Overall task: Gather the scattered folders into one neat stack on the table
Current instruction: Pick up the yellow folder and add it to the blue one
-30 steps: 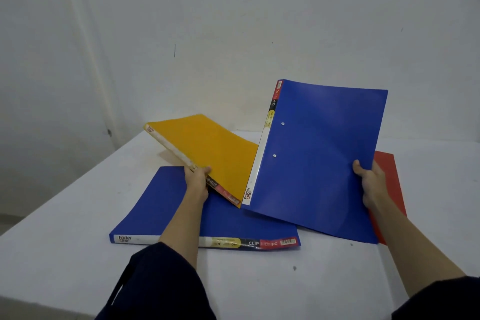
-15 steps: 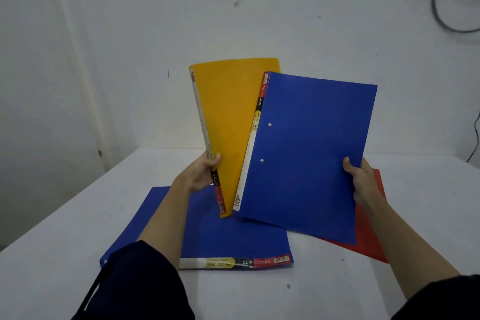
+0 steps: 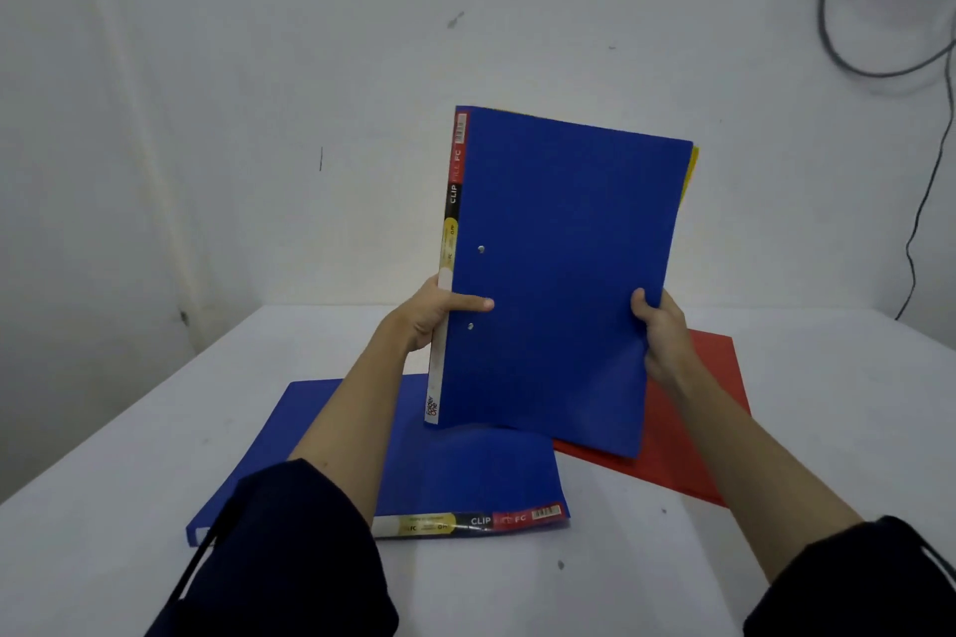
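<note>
A blue folder [image 3: 558, 274] and yellow folder [image 3: 692, 171] are gripped upright together by both hands' fingers [image 3: 473, 304], probably for squaring edges.

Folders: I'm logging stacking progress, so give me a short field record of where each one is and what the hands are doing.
held upright: blue folder, spine to the left
behind it: yellow folder, only an edge showing at the right
left hand: grips the spine side, thumb on the front cover
right hand: grips the right edge
flat on table: second blue folder, spine toward the person
also flat: red folder, to the right
overlap of the two flat folders: cannot tell
single stack: not yet made
</note>
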